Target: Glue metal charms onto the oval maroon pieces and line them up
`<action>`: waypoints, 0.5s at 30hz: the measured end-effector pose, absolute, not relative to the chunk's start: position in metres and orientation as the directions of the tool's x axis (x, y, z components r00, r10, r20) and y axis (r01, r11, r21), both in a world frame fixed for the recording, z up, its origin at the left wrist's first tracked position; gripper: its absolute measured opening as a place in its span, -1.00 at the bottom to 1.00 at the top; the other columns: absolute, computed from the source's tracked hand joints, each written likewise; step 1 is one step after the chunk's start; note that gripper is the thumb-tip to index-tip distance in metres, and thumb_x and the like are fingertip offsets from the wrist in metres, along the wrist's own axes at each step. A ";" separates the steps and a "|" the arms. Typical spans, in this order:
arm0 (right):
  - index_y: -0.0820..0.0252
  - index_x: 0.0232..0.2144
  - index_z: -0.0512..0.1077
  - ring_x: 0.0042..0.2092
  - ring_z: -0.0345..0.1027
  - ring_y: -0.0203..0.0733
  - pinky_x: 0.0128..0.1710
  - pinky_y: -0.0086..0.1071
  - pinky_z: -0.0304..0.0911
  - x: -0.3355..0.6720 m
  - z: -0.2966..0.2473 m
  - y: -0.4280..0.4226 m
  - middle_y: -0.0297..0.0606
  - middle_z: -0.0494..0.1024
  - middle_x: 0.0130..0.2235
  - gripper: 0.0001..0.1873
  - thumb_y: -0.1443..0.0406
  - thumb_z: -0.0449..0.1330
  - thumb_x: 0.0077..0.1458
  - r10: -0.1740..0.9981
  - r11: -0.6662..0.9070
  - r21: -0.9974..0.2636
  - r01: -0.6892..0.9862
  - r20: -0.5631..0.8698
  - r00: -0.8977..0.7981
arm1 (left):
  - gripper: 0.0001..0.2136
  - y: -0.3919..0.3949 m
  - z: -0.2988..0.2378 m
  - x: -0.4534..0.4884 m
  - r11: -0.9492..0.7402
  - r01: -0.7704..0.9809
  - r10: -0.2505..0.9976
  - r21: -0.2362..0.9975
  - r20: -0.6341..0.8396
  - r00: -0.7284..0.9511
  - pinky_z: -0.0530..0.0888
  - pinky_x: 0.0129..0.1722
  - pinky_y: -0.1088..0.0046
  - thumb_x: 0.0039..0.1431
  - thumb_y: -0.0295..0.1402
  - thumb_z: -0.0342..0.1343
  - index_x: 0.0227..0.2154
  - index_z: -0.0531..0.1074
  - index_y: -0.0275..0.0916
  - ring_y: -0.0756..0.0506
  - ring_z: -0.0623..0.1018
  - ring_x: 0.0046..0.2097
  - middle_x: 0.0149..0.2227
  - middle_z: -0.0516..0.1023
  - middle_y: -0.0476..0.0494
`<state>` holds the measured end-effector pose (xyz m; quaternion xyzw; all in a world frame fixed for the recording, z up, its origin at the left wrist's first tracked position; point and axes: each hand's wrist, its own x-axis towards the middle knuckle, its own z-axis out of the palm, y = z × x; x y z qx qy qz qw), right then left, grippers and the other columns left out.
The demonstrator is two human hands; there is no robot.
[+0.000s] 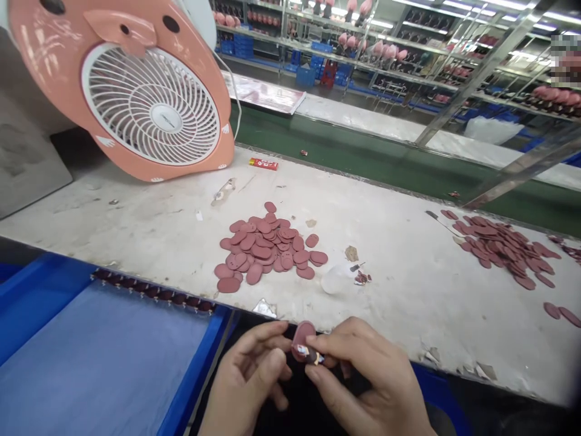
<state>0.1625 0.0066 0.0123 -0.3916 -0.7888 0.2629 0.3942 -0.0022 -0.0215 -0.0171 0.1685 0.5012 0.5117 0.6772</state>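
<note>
Maroon oval [303, 334], held just off the table edge, clamped between the fingertips of my left hand [245, 378] and right hand [363, 375]; small printed piece [310, 355] at its lower end. Beyond: heap of matching ovals [261, 248] on white table [399, 303]; blue bin [195, 369] to my left; pink fan [154, 103] farther off.

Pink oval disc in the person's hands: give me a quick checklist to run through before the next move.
1. Oval pink disc pinched between left hand and right hand: ok.
2. Small printed piece seated on the disc's lower end: cannot tell, fingers cover the join.
3. Disc surface undamaged: cannot tell, mostly hidden.
4. Loose pile of pink discs set back from the white bench's near edge: ok.
5. Row of dark pieces lined up beside the blue tray: ok.
</note>
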 end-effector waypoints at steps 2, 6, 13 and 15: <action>0.23 -0.13 0.46 -0.45 0.39 -0.30 -0.51 -0.47 0.35 0.153 0.002 0.006 -0.27 0.53 -0.42 -0.71 0.49 0.23 0.05 0.760 0.645 -0.580 0.498 0.556 -0.337 | -0.69 -0.024 -0.015 -0.004 0.264 -0.446 0.873 0.855 -0.408 -0.268 0.40 -0.64 0.64 -0.18 -0.21 0.43 -0.31 0.59 -0.13 0.06 0.40 -0.53 -0.44 0.52 0.01; 0.32 -0.14 0.46 -0.55 0.32 -0.32 -0.62 -0.46 0.26 0.127 -0.013 0.010 -0.29 0.51 -0.52 -0.75 0.50 0.20 0.08 0.578 0.753 -0.324 0.572 0.740 -0.342 | -0.75 -0.024 -0.006 -0.008 0.118 -0.368 0.854 0.922 -0.284 -0.437 0.37 -0.58 0.65 -0.28 -0.25 0.48 -0.46 0.60 -0.10 0.05 0.43 -0.51 -0.49 0.51 0.04; 0.28 -0.25 0.50 -0.63 0.30 -0.35 -0.67 -0.44 0.19 0.083 -0.009 0.016 -0.38 0.50 -0.57 -0.85 0.43 0.23 0.08 0.484 0.815 -0.246 0.525 0.787 -0.383 | -0.81 -0.031 -0.027 -0.047 0.155 -0.159 0.771 0.975 -0.220 -0.598 0.36 -0.61 0.60 -0.14 -0.21 0.40 -0.46 0.57 -0.13 -0.04 0.52 -0.43 -0.44 0.57 -0.03; 0.17 -0.27 0.52 -0.64 0.30 -0.35 -0.67 -0.42 0.19 0.092 -0.018 0.011 -0.44 0.47 -0.59 -0.88 0.37 0.22 0.10 0.480 0.793 -0.231 0.564 0.808 -0.343 | -0.72 -0.037 -0.044 -0.082 0.248 0.063 0.726 0.967 -0.142 -0.673 0.42 -0.58 0.53 -0.07 -0.07 0.31 -0.39 0.56 -0.15 -0.09 0.55 -0.41 -0.35 0.63 -0.10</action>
